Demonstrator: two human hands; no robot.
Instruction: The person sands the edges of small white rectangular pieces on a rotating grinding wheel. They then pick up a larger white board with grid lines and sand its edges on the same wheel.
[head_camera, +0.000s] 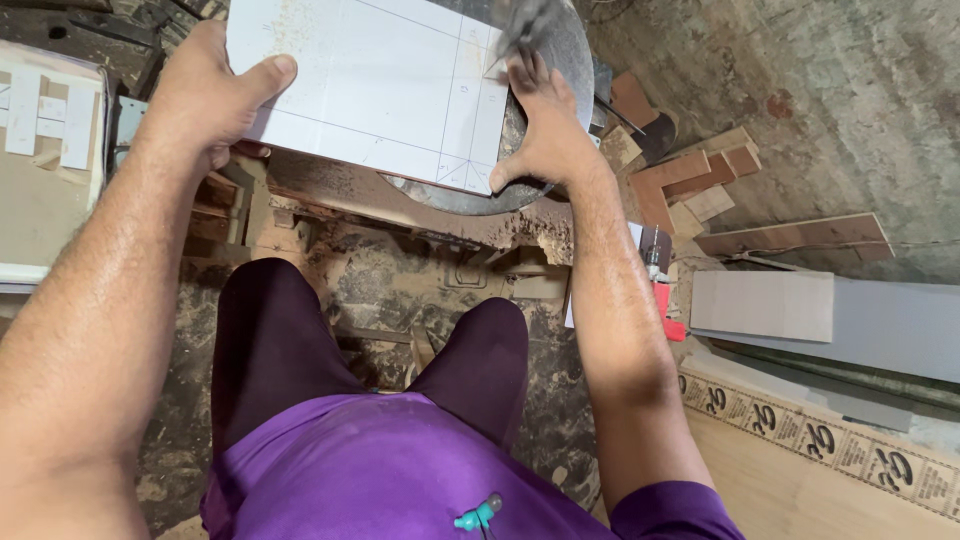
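Observation:
A white board marked with thin pencil lines lies flat on a round grey metal saw table. My left hand presses on the board's left edge, thumb lying across its corner. My right hand grips the board's right near corner, fingers spread toward a blurred blade area at the top. Both arms reach forward over my legs in dark purple trousers.
Brown wood offcuts lie right of the saw table. A long strip and grey and white panels rest on the floor at right. A box with small white pieces sits at left. Sawdust covers the floor.

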